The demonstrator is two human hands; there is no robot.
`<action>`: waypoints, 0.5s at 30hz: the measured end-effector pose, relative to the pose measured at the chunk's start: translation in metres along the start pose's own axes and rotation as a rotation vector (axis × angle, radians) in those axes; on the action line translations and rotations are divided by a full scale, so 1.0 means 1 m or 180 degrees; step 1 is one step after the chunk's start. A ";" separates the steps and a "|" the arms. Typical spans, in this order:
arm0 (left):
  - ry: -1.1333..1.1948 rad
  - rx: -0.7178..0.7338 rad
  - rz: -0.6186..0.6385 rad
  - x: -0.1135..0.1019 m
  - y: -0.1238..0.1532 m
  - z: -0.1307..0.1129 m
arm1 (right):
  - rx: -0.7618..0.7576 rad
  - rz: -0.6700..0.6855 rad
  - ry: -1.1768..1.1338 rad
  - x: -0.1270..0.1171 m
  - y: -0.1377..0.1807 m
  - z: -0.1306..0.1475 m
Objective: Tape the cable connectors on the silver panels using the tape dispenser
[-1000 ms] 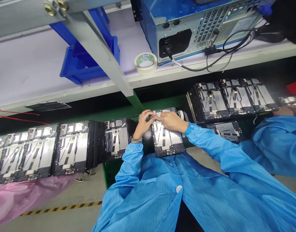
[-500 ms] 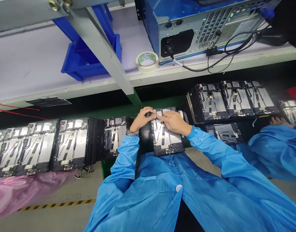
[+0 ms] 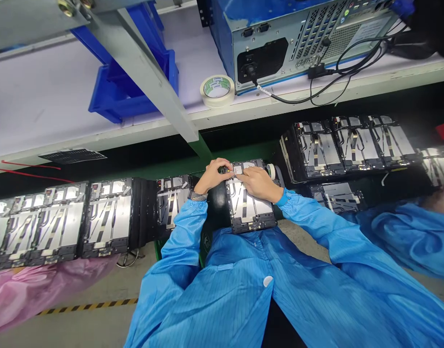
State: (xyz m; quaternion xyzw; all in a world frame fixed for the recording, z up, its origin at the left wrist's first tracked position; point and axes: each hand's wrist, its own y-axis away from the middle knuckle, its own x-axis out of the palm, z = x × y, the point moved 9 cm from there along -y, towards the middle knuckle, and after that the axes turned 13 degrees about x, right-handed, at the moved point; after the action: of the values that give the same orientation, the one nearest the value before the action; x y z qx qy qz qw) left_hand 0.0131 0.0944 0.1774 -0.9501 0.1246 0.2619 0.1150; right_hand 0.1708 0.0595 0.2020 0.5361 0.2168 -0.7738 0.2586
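Head view: a blue bin (image 3: 123,92), contents hidden, sits on the shelf (image 3: 98,137) near a tape roll (image 3: 216,90); on the green bench (image 3: 167,168), our left hand (image 3: 214,176) pinches the metal panel (image 3: 248,210), our right hand (image 3: 258,183) spread on it.

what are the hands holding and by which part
The left hand and right hand meet at the top edge of a panel, by a small white tag. Whether they grip the tag or the edge can't be told.
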 end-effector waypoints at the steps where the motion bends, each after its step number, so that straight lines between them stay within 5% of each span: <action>1: 0.0014 0.0024 0.0011 0.001 -0.001 -0.001 | 0.0058 -0.0109 -0.0077 -0.003 0.003 -0.002; 10: -0.0354 0.0157 0.0261 0.005 0.000 -0.009 | 0.0473 -0.1158 -0.0879 -0.036 0.029 -0.032; 15: 0.0131 0.0218 -0.0298 -0.003 0.012 -0.004 | 0.1146 -0.1507 -0.1761 -0.047 0.059 -0.059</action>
State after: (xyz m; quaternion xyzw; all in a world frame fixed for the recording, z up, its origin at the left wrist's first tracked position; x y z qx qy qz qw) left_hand 0.0085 0.0827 0.1805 -0.9556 0.0914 0.2322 0.1569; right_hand 0.2648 0.0580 0.2236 0.2797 0.1175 -0.9526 0.0238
